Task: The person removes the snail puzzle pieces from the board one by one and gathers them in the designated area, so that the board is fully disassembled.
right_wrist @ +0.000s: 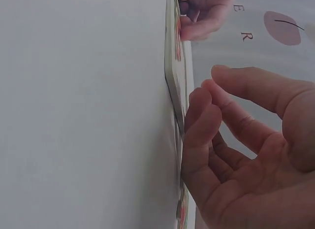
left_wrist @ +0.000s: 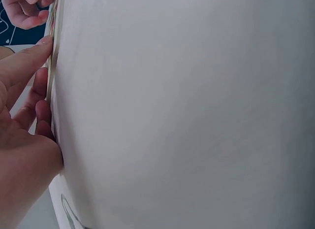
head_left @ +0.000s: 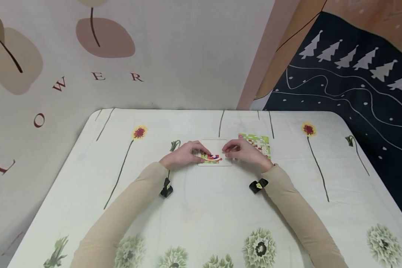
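Note:
A white puzzle board (head_left: 211, 145) lies flat on the table, with a few joined colorful jigsaw pieces (head_left: 213, 160) along its lower left part. My left hand (head_left: 184, 153) reaches in from the left, its fingertips touching those pieces at the board's left side. In the left wrist view the fingers (left_wrist: 29, 59) lie against the thin board edge. My right hand (head_left: 248, 152) hovers by the board's right edge with fingers loosely bent. The right wrist view shows its thumb (right_wrist: 251, 83) apart from the fingers, nothing between them.
Behind the right hand lies a green and pink puzzle picture (head_left: 262, 142), partly covered by that hand. A white cloth (head_left: 201, 216) printed with flowers covers the table. Black wrist cameras (head_left: 166, 189) hang below the sleeves. Printed drapes stand behind the table.

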Demonstrator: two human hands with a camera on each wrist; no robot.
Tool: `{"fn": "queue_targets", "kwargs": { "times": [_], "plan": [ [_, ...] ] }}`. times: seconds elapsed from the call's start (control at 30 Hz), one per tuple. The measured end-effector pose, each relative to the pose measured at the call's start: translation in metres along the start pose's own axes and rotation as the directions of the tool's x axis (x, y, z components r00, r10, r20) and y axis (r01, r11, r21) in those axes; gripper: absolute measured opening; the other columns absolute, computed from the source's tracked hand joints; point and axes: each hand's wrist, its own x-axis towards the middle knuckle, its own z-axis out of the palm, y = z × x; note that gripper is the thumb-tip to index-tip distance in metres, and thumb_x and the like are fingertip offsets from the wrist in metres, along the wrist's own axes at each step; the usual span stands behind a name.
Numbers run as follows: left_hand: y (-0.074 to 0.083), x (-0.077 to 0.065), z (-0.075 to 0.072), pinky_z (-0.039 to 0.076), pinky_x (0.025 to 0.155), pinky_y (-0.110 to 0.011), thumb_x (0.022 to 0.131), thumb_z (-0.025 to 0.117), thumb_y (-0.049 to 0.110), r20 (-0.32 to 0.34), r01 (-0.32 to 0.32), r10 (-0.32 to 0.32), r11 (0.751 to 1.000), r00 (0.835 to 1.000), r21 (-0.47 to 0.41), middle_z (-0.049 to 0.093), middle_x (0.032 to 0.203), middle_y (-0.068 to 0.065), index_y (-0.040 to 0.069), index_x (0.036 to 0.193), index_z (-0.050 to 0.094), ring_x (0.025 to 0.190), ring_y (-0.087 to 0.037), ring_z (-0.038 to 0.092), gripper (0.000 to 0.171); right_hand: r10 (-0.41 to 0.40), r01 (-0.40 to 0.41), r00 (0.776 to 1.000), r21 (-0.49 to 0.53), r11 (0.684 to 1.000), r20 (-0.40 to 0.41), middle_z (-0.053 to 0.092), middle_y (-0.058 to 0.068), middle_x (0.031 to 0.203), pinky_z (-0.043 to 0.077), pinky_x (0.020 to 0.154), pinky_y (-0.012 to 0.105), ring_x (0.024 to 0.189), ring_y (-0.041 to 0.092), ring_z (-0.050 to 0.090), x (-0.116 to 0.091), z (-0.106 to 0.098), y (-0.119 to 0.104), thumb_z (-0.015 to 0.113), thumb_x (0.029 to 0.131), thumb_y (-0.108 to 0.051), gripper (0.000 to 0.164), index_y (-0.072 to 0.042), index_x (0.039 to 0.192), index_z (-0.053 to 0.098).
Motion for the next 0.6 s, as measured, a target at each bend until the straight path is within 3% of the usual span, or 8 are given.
{"fn": "queue_targets", "kwargs": {
  "times": [0.6],
  "plan": [
    [0.001, 0.0, -0.001, 0.035, 0.094, -0.038, 0.085, 0.07, 0.002, 0.004, 0.003, -0.003, 1.0, 1.0, 0.018, 0.062, 0.109, -0.003, 0.007, 0.115, 0.07, 0.105, -0.019, 0.052, 0.031, 0.05, -0.047, 0.998, -0.075, 0.996, 0.038, 0.066, 0.01, 0.1, 0.044, 0.06, 0.027, 0.069, 0.015, 0.052, 0.011, 0.018, -0.01, 0.063, 0.086, 0.0, 0.023, 0.001, 0.109, 0.069]
  ]
}}
